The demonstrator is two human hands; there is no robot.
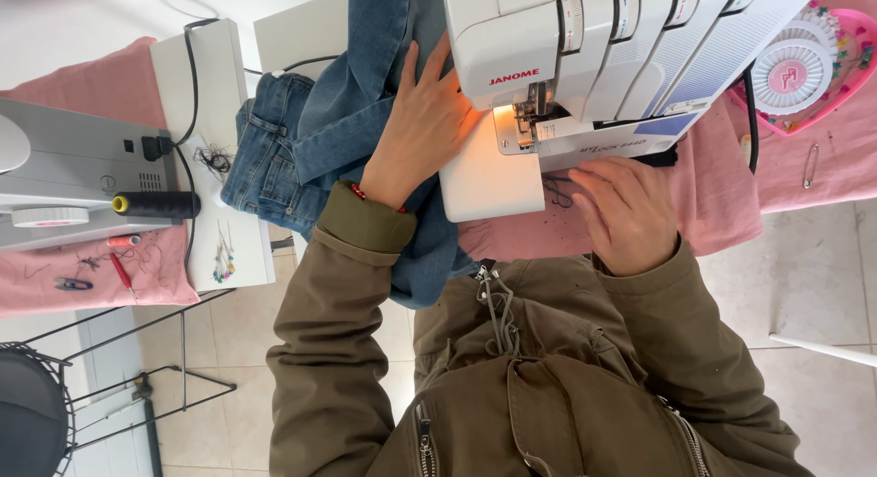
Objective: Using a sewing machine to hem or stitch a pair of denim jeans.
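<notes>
Room: pale tiled floor under a work table draped in pink cloth, seen from above the seated person in an olive jacket.
Main machine: white overlock machine at the top middle, its lamp lit over the needle area; a red logo sits on its front face and a row of dials with small coloured marks runs along the upper body.
Label: a white strip with dark print and a blue patch lies along the machine's lower front edge, just above the right hand.
Denim: blue jeans spread left of the machine, one leg running up past it, the waistband part bunched toward the left.
Left hand: left hand lies flat on the denim, fingers spread and extended, fingertips against the machine's side; it grips nothing.
Right hand: right hand rests palm down on the pink cloth below the machine's front, fingers loosely curled, holding nothing that I can see.
Container: pink heart-shaped tray at the top right holds a round white pin wheel ringed with coloured pin heads.
Second machine: grey sewing machine on the left, a black thread spool lying beside it.
</notes>
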